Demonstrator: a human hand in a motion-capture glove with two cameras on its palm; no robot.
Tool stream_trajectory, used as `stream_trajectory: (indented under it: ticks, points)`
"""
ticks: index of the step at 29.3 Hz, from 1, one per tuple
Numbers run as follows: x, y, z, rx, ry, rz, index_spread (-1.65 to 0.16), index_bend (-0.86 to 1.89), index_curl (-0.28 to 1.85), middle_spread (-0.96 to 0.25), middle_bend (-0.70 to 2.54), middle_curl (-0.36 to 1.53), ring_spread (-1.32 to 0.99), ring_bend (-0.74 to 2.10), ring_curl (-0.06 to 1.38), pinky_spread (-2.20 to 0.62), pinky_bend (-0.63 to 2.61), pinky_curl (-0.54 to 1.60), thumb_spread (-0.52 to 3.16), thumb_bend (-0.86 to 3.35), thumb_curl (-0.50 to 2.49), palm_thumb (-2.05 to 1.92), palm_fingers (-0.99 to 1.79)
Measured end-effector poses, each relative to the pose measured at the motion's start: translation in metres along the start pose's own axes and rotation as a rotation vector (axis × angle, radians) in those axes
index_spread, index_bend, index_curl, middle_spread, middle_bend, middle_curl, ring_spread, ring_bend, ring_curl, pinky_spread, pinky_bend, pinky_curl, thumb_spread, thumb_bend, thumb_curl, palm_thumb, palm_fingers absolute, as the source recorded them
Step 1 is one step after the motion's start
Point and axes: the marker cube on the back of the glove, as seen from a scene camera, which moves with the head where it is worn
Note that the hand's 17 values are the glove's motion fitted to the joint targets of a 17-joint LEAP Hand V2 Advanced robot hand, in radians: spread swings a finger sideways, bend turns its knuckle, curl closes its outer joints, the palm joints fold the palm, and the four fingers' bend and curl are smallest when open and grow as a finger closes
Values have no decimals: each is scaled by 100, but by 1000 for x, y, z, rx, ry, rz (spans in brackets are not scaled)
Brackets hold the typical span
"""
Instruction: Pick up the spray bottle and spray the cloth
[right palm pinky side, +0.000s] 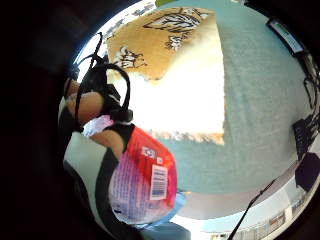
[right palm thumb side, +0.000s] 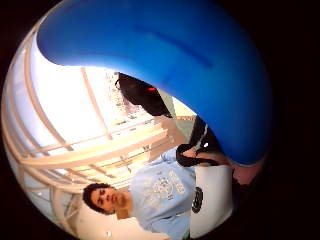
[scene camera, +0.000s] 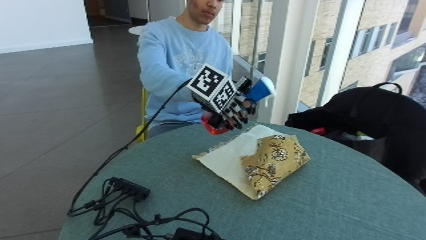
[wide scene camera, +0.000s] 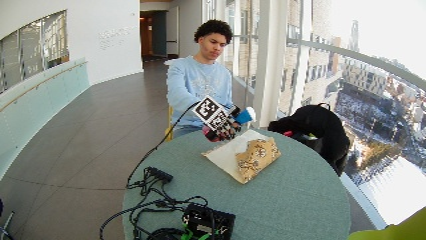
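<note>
- Cables and a black power strip sprawl on the near edge of the round green table, well apart from the grip.
- Gloved right hand holds the spray bottle off the table, fingers curled round it, blue head uppermost.
- Below and just beyond the grip lies the cloth, folded, patterned side partly turned up.
- Black bag sits off to the far side.
</note>
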Motion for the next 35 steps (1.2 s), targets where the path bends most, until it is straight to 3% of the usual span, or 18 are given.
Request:
stream_trajectory:
  ticks: [7,12,22,35]
  points:
    - [-87,-19,37,226,-160,-277,-25,7,14,-8,37,46,0,58,38,12,38,37,82,-3,62,92,105]
    - [-138,-59,87,343,-203,-386,-26,8,15,-9,36,46,0,55,38,12,37,37,86,-2,61,90,101]
    - [-171,-141,156,428,-340,-462,-28,9,17,-9,34,46,-2,48,36,11,36,37,93,-2,59,91,97]
    - [-158,-160,185,434,-329,-460,-28,9,19,-10,34,45,-4,45,36,9,34,36,98,-2,56,90,97]
